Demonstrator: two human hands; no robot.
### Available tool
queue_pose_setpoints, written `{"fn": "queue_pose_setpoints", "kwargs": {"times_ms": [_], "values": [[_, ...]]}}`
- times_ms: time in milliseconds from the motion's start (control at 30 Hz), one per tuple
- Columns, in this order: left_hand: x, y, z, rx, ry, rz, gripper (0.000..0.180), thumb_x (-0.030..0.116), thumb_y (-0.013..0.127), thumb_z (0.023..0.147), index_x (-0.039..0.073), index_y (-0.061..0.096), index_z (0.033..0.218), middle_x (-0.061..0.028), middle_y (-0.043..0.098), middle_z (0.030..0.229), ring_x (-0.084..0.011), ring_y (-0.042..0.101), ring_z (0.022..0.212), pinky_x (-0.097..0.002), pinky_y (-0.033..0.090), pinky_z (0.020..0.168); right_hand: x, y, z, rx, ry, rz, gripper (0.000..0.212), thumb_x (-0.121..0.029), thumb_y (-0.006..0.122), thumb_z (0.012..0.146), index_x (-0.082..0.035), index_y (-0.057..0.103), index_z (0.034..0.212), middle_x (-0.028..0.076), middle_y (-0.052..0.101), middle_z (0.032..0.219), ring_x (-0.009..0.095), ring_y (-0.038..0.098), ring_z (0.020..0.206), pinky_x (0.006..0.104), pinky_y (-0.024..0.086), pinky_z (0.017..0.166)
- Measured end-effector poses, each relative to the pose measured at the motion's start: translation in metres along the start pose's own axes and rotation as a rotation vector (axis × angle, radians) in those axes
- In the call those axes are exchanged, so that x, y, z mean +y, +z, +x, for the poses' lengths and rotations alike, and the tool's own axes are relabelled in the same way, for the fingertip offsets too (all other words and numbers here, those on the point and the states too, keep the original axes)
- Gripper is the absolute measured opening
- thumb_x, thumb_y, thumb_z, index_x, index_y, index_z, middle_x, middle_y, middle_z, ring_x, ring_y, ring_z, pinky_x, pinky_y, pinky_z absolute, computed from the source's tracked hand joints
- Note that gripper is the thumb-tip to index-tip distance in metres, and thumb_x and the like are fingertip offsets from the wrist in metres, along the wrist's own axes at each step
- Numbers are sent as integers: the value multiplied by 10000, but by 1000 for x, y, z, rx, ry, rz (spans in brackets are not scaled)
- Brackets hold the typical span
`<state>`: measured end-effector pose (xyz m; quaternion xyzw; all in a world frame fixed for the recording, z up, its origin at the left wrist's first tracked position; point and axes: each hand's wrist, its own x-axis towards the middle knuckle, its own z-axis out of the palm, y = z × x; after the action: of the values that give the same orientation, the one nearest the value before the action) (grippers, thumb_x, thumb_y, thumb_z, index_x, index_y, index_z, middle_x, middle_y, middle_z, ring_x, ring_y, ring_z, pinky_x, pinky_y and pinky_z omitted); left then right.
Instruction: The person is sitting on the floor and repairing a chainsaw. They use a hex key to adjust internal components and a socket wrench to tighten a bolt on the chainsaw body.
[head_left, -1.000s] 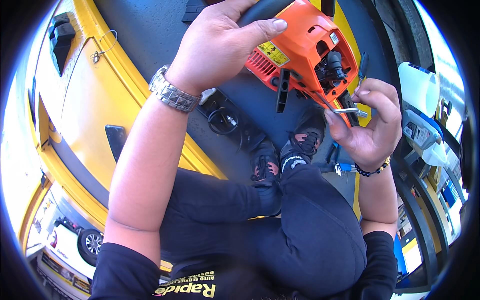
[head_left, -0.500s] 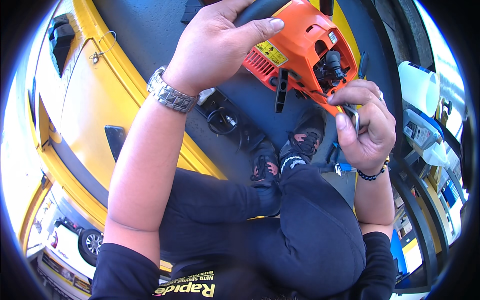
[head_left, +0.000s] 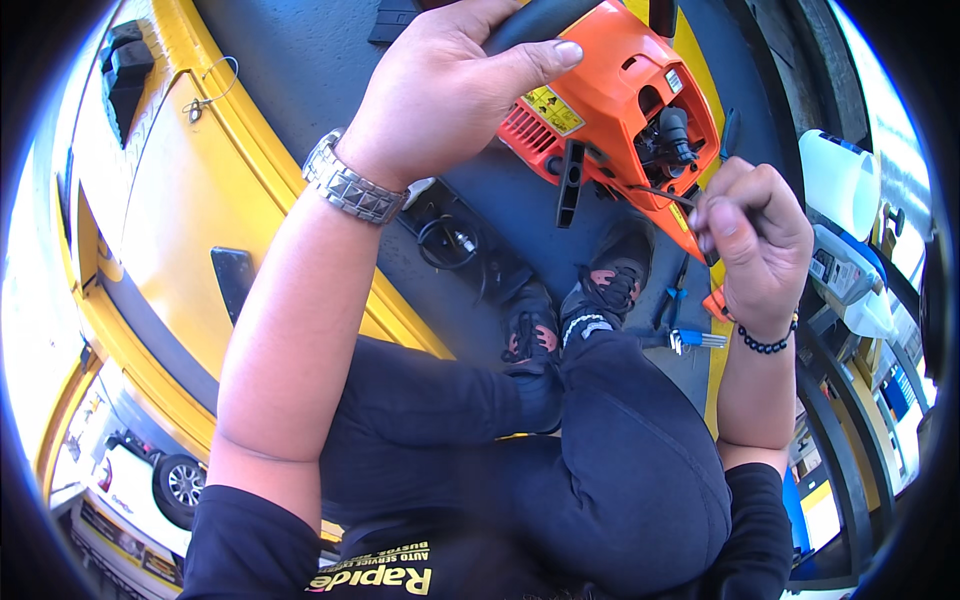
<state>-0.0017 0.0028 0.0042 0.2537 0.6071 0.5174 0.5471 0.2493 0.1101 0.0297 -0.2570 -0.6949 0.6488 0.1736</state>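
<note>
An orange chainsaw body (head_left: 630, 65) is held up in front of me, tilted. My left hand (head_left: 440, 95) is closed around its black handle (head_left: 540, 22), the thumb stretched along the orange casing. An opening in the casing shows a black elbow-shaped rubber part (head_left: 675, 135). My right hand (head_left: 755, 235) is closed on a thin bent metal rod, a hex key (head_left: 662, 194), whose tip reaches the casing's lower edge. Its other end is hidden in my fingers. From the underside sticks a black lever-like part (head_left: 570, 185).
On the floor below lie pliers (head_left: 671, 298), a hex key set (head_left: 697, 340) and a spark plug (head_left: 464, 241) beside a coiled black cable. At left, a phone (head_left: 232, 280) rests on a yellow surface (head_left: 150, 240). Plastic containers (head_left: 838, 180) stand at right.
My right hand has turned and swung right and slightly down, with the hex key's shaft now showing more. The chainsaw and my left hand have shifted slightly right.
</note>
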Motion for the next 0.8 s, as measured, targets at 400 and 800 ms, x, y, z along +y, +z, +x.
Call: {"fn": "queue_pose_setpoints", "kwargs": {"times_ms": [400, 800], "values": [[-2, 0, 1, -8, 8, -19, 287, 205, 711, 967, -28, 639, 1119, 58, 545, 834, -28, 453, 715, -187, 396, 620, -2, 8, -15, 187, 330, 719, 380, -200, 386, 965, 14, 461, 1269, 211, 661, 986, 355, 726, 859, 418, 603, 797], [4, 3, -5, 5, 23, -82, 304, 201, 713, 963, -35, 641, 1141, 52, 570, 858, -20, 506, 755, -173, 440, 662, 17, -34, 37, -912, 99, 220, 550, -344, 646, 983, 80, 560, 1323, 137, 560, 1173, 222, 590, 1112, 337, 491, 938]]}}
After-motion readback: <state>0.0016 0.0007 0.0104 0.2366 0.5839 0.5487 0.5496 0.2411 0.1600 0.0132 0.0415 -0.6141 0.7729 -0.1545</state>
